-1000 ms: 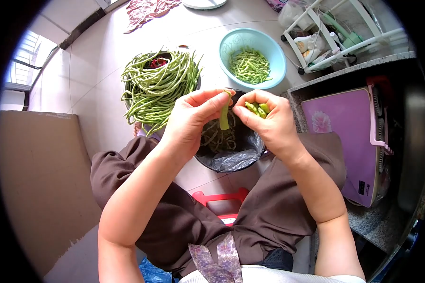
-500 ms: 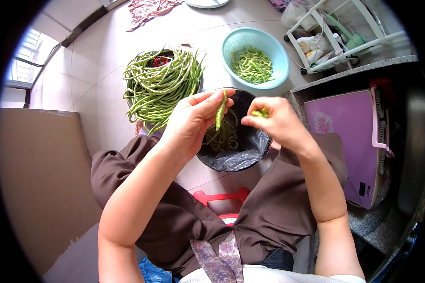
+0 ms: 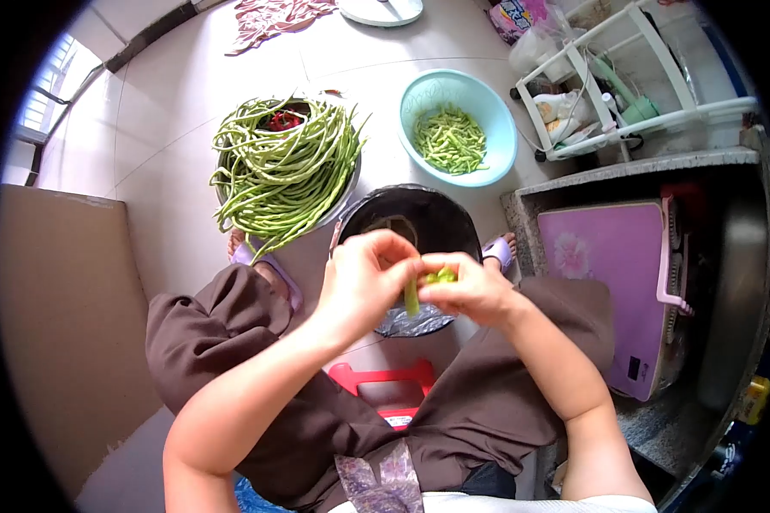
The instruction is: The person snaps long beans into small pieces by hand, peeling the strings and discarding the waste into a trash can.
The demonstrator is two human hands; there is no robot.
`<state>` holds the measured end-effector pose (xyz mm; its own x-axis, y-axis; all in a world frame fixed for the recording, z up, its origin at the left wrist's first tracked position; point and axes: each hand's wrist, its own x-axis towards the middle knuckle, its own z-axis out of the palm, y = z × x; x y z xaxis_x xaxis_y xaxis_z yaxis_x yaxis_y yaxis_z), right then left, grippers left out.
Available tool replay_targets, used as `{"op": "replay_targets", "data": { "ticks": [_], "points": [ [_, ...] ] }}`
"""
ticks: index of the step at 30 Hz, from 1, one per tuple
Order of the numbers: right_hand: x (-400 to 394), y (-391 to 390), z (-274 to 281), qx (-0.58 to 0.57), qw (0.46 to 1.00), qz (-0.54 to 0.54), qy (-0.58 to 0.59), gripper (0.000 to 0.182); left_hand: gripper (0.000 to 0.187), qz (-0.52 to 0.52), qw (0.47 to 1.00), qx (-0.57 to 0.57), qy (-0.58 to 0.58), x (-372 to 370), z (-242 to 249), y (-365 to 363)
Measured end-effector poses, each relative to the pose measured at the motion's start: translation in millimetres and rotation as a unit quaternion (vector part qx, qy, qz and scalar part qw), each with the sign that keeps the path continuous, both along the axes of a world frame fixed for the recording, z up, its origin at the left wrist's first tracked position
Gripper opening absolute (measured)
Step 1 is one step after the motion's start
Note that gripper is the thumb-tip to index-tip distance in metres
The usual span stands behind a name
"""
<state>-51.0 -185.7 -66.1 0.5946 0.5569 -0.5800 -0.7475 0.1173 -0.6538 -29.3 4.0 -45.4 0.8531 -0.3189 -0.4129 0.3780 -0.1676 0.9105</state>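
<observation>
My left hand pinches a green bean piece that hangs down between the two hands. Its fingertips meet those of my right hand, which is closed round some short bean pieces. Both hands are over a black-lined bin with stringy scraps inside. Long green beans are heaped in a round container at the upper left, with something red among them. Cut bean pieces lie in a light blue basin beyond the bin.
A red stool shows between my knees. At the right are a white rack and a purple board under a stone shelf. A brown panel stands at the left, a pink cloth lies at the top.
My right hand has come in to meet my left hand. Both are lower in the view, and the bean piece hangs lower. The view has shifted a little.
</observation>
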Motion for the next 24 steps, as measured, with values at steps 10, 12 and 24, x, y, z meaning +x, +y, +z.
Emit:
{"op": "replay_targets", "data": {
  "ticks": [10, 12, 24],
  "points": [
    [13, 0, -27, 0.044, 0.994, 0.057, 0.078, 0.014, 0.022, 0.003, 0.965, 0.159, -0.208, -3, -2, -8],
    [36, -4, -30, -0.163, 0.985, -0.027, 0.044, 0.016, 0.024, 0.02, 0.962, 0.162, -0.218, -3, 3, -9],
    [210, -102, -141, -0.589, 0.771, -0.221, -0.103, 0.03, 0.014, -0.006, 0.976, 0.121, -0.179, 1, 16, -1]
  ]
}}
